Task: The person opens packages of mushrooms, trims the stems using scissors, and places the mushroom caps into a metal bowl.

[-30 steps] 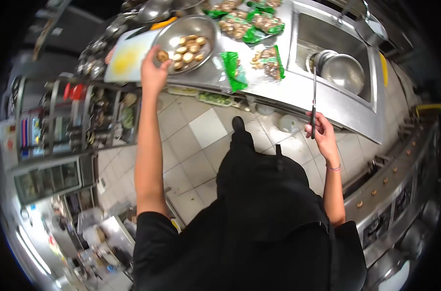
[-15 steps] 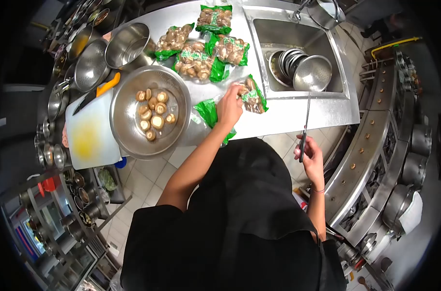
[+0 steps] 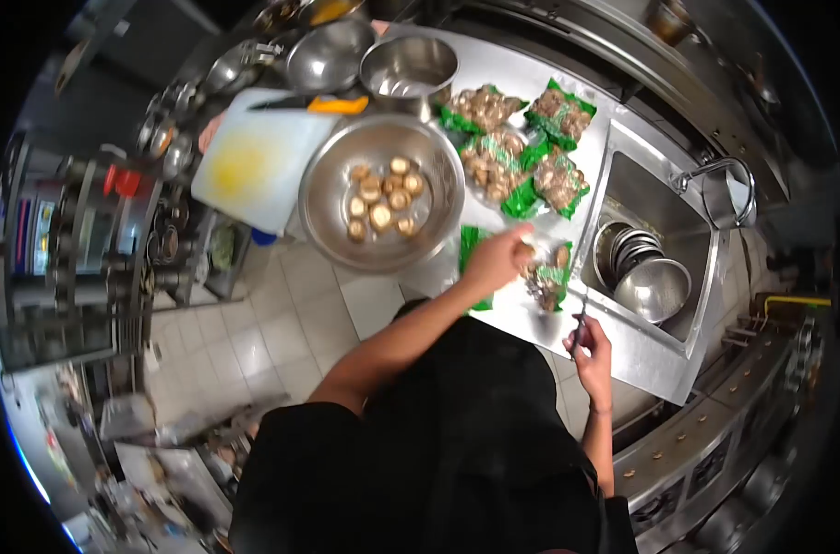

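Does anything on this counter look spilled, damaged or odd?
The flat white cutting board has a large yellow stain toward its lower left in the picture, odd against the pale surface; I can't tell what caused it. Nothing looks plainly spilled: round brown mushrooms sit inside the wide silver metal bowl.

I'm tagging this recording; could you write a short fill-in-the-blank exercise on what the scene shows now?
1. The loose mushrooms lie in a large metal ____.
2. The person's ____ hand holds the dark-handled knife.
3. The orange-handled knife lies partly on the white ____.
4. The stacked metalware sits inside the ____.

Missing words: bowl; right; board; sink.
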The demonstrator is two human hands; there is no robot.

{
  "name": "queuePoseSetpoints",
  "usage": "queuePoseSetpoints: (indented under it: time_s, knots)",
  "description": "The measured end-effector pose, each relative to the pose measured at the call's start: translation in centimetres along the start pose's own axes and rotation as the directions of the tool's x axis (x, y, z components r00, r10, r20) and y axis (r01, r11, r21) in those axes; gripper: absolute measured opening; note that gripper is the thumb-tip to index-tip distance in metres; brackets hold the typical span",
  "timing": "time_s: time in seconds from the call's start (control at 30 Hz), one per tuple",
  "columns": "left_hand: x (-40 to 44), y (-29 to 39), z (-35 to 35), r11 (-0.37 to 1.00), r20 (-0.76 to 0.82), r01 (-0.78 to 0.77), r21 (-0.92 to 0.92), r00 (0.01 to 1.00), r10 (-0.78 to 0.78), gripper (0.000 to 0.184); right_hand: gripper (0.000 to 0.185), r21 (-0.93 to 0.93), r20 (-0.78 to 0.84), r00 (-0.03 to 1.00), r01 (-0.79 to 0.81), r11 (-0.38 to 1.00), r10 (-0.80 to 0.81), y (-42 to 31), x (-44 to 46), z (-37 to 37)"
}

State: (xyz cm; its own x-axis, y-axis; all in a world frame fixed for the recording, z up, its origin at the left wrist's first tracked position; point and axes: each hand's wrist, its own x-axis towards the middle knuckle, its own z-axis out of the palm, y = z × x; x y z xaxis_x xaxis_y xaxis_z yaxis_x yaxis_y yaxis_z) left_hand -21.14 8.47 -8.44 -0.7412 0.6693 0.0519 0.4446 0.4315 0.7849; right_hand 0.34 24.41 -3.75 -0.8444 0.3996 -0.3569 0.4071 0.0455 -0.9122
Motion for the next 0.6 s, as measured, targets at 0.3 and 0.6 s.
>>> queuePoseSetpoints:
  time_s: [0.3,0.6]
  knots:
    - [-5.9,-0.1,1.2,0.180,-0.023,0.036,-0.983,0.948,-0.317,0.028,0.047,-0.377,0.368,0.893,0.399,0.836,-0.261,-2.9,2.3,-1.6]
    - [-8.7,2.0,4.8,0.226,-0.059,0.064,-0.972,0.866,-0.496,0.018,0.035,-0.382,0.495,0.847,0.411,0.828,-0.192,0.2,1.4,-3.6]
